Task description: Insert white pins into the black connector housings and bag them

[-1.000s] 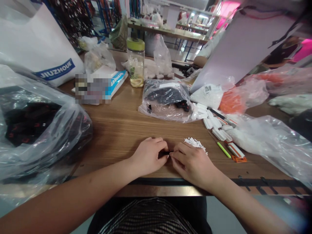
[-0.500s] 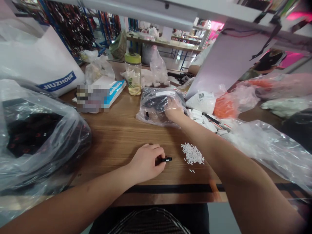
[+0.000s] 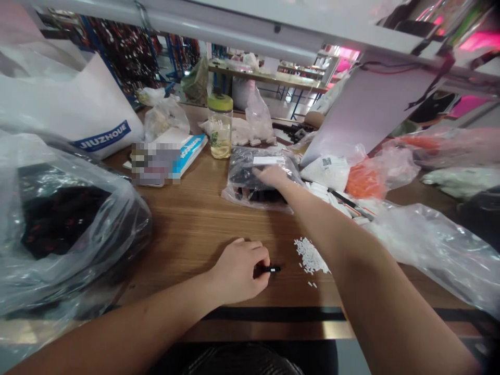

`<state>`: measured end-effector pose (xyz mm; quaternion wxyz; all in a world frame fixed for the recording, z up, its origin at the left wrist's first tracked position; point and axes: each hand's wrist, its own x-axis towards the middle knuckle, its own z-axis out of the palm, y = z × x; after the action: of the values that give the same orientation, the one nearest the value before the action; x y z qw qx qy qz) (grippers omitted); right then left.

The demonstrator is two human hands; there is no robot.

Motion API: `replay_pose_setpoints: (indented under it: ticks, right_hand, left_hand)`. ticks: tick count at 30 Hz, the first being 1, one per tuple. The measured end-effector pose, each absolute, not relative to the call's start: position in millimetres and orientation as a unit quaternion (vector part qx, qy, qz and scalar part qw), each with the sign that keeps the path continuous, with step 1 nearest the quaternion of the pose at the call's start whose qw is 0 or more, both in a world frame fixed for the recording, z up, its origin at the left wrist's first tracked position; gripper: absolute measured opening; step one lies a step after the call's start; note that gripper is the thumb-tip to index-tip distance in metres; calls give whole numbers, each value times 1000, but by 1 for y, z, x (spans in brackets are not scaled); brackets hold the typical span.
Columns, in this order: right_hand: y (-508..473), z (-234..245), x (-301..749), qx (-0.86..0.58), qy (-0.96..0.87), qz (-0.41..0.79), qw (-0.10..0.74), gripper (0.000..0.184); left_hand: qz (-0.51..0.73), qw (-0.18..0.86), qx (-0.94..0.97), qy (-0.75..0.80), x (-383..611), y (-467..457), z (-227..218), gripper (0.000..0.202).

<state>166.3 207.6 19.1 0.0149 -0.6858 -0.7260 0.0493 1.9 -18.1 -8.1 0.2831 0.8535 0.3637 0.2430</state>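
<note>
My left hand (image 3: 242,270) rests on the table with thumb and fingers pinched round a small black connector housing (image 3: 274,269). Two white dots show on the end of the connector facing out. My right hand (image 3: 271,175) reaches far forward to a clear plastic bag (image 3: 238,179) of dark parts with a white label on top. Its fingers look stretched out over the bag, though plastic glare and blur hide whether they are on it or inside. Between my arms lies a loose heap of tiny white pieces (image 3: 310,255), partly covered by my right forearm.
A large open bag of black parts (image 3: 62,219) stands at left, before a white sack (image 3: 105,99). Behind are a booklet (image 3: 191,153) and a green-lidded bottle (image 3: 220,130). White strips (image 3: 324,195), an orange-filled bag (image 3: 365,179) and crumpled plastic (image 3: 433,255) lie at right.
The view has tilted up slightly. My right hand has shifted left across the clear bag, and its plastic and dark contents lie differently. My left hand keeps its pinch on the connector.
</note>
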Motion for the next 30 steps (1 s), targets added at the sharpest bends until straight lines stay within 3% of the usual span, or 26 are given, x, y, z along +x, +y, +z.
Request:
replay_pose_setpoints:
  ticks: [3, 14, 26, 30]
  right_hand:
    - [182, 13, 164, -667, -742, 45, 57, 55]
    - [111, 19, 165, -596, -797, 65, 77, 45]
    - [65, 16, 158, -575, -814, -5, 83, 54]
    - [52, 31, 175, -544, -827, -15, 142, 47]
  left_hand:
    - [229, 300, 867, 325, 1, -21, -5, 10]
    - [230, 280, 878, 314, 1, -25, -7, 10]
    - [223, 266, 881, 321, -1, -24, -4, 8]
    - [214, 276, 882, 315, -2, -27, -2, 7]
